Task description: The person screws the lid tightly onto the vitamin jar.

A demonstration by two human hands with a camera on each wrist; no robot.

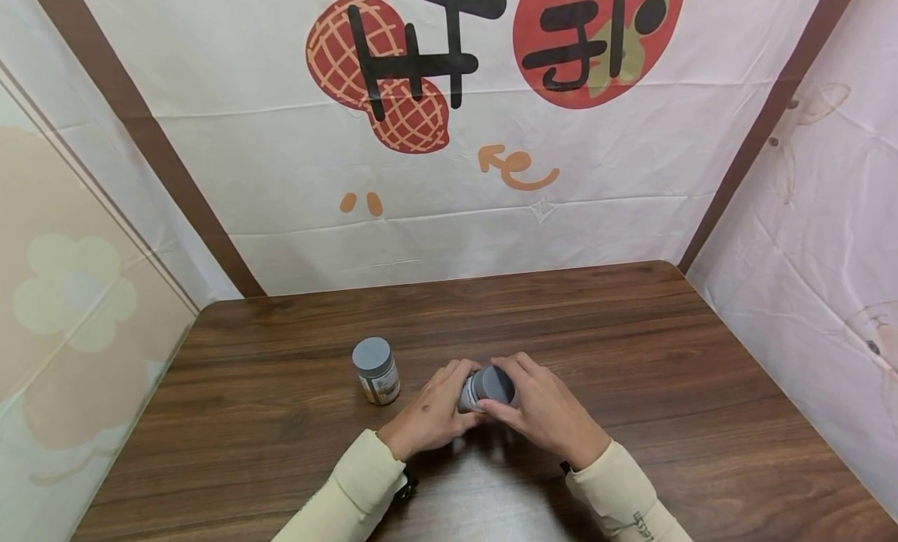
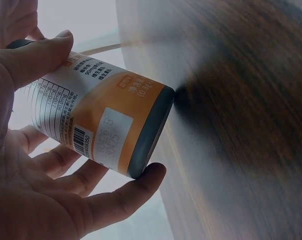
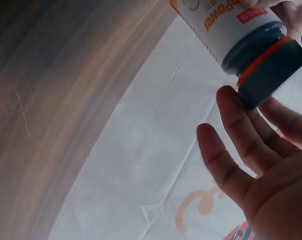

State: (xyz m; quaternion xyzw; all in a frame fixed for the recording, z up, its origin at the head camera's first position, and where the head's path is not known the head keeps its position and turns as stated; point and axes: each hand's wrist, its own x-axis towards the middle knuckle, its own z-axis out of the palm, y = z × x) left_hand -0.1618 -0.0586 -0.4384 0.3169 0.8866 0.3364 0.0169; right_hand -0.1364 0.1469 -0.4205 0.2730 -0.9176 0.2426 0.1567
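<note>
You have two jars: the standing jar (image 1: pixel 377 373), upright on the surface (image 1: pixel 245 448), and, to its right, the held jar (image 2: pixel 110 115), tilted, your left hand (image 1: pixel 436 405) gripping its body, your right hand (image 1: pixel 546 408) curled round its lid (image 1: pixel 495 385), both forearms (image 1: pixel 344 495) angled inward.

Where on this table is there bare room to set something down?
The table is bare right of the right hand, along the back edge, and between the left edge and the standing jar. It is crowded near the middle, where the left hand and right hand hold the second jar.
</note>
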